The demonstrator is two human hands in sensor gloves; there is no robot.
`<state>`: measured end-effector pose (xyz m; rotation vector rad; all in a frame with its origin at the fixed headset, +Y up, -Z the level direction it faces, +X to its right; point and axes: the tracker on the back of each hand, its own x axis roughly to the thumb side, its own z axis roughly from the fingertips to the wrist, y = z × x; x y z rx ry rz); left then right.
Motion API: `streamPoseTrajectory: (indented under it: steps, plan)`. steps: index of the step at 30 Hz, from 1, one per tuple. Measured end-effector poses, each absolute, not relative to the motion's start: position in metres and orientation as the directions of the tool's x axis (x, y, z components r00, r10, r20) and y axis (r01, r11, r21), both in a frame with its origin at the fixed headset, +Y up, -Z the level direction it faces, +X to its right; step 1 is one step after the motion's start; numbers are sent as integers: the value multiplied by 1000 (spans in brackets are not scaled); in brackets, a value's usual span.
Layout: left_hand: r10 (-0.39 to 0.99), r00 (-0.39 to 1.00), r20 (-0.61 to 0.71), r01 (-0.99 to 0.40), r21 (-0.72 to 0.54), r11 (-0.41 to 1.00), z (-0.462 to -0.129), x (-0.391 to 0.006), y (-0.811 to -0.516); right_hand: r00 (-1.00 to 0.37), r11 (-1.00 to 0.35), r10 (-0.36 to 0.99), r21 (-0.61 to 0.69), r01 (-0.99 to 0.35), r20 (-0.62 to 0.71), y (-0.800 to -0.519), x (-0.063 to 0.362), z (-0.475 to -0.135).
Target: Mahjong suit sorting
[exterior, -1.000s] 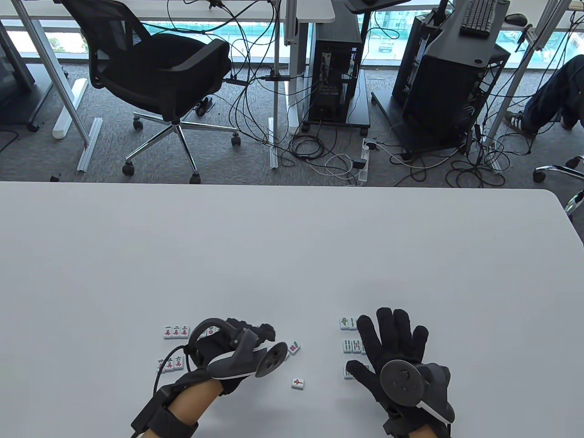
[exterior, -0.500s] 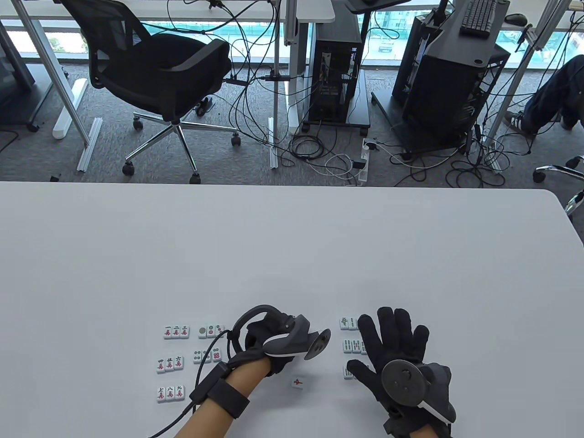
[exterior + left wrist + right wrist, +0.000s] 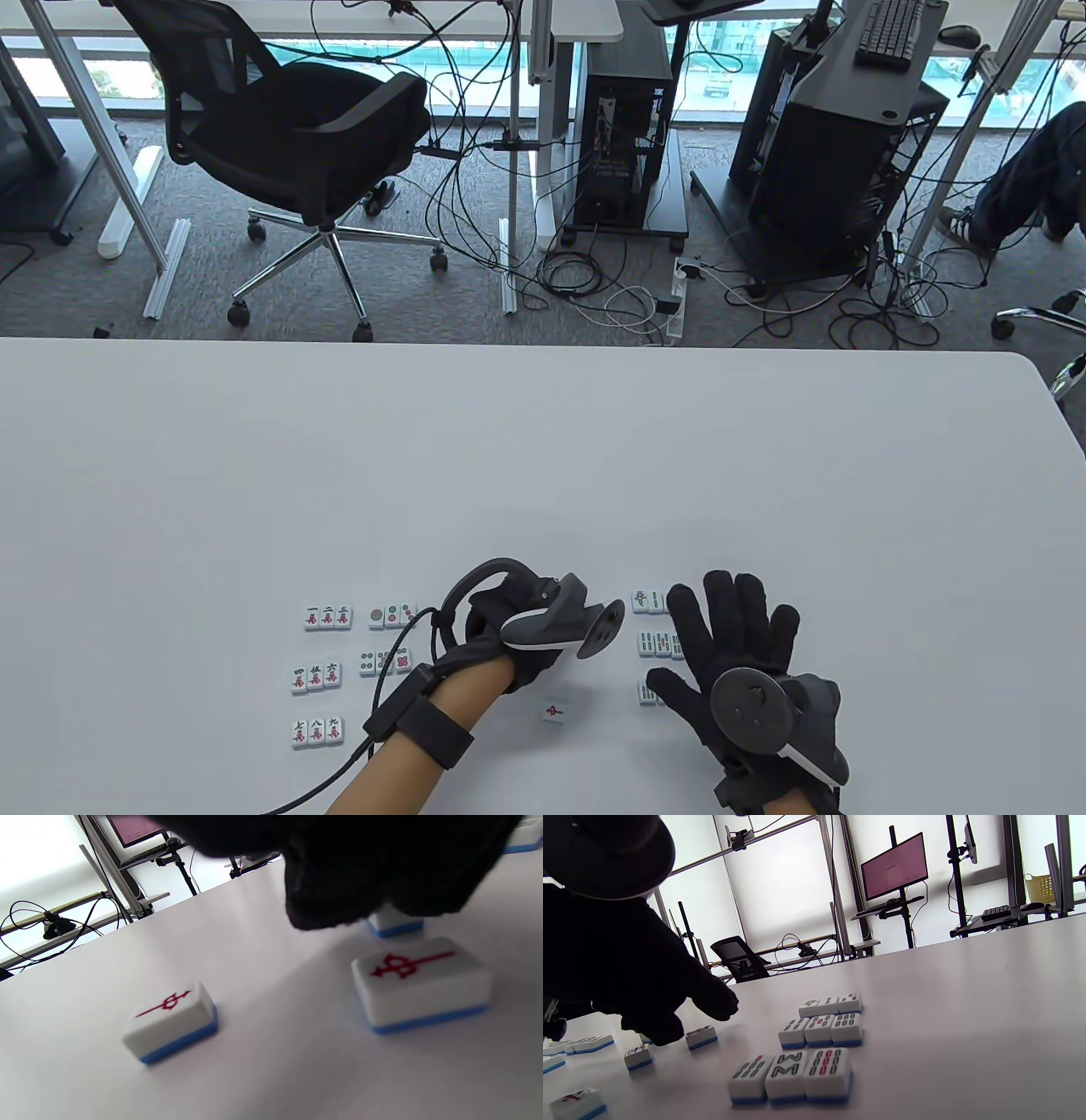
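White, blue-backed mahjong tiles lie face up in rows: character tiles (image 3: 327, 617) at the left, dot tiles (image 3: 392, 615) beside them, bamboo tiles (image 3: 657, 643) (image 3: 821, 1031) at the right. My right hand (image 3: 734, 620) lies flat and spread, partly over the bamboo rows. My left hand (image 3: 492, 607) (image 3: 649, 984) hovers between the groups, its fingers (image 3: 339, 878) curled down right at a loose tile (image 3: 394, 923). I cannot see whether they hold it. Two red-character tiles (image 3: 172, 1022) (image 3: 420, 984) lie loose beside it, and only one red-character tile (image 3: 553, 713) shows from above.
The white table (image 3: 543, 458) stretches bare behind the tiles to its far edge. Beyond it are an office chair (image 3: 297, 127), computer towers and floor cables. A person's leg (image 3: 1027, 178) shows at the far right.
My left hand has moved right from over the dot and character rows to the middle, uncovering them and covering a loose dot tile. The right hand has stayed put.
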<state>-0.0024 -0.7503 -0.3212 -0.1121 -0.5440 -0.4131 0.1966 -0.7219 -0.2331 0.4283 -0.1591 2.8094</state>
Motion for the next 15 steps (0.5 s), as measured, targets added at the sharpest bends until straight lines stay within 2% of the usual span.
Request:
streamPoseTrajectory:
  steps: [6,10,15]
  plan:
    - [-339,767,545,400,7,916,-323,2,-760,-914,-952,267,-64,-299,304,-722,197,-233]
    - [-353,756,552,409,24,912,-322,4,-760,-916,-954,262,-62,-293,303,-722,197,-233]
    - [-315,781,539,344,49,938,-321,-8,-750,-915,-952,268,-65,-300,303,-721,197,-233]
